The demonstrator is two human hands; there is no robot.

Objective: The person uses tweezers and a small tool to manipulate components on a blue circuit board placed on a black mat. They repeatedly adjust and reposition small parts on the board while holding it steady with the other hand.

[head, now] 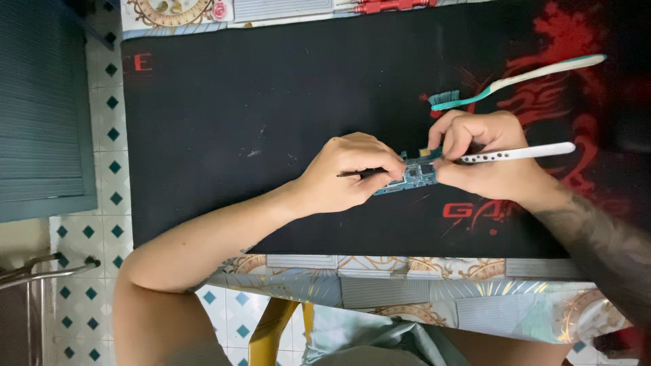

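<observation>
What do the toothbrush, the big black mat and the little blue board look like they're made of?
Toothbrush: glossy plastic, white and teal handle, dark bristles. Mat: probably cloth-topped rubber, matte black with a red print. Board, pinched between left hand and right hand: likely rigid circuit laminate, blue with tiny metallic parts.

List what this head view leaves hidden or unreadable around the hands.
- Small blue circuit board: the ends lie under both hands; components are too small to read.
- Thin dark tool in the left hand: its tip is hidden by fingers.
- Red-handled tools: cut off by the top edge.
- Right hand: its grip on the white perforated stick is covered by fingers.
</observation>
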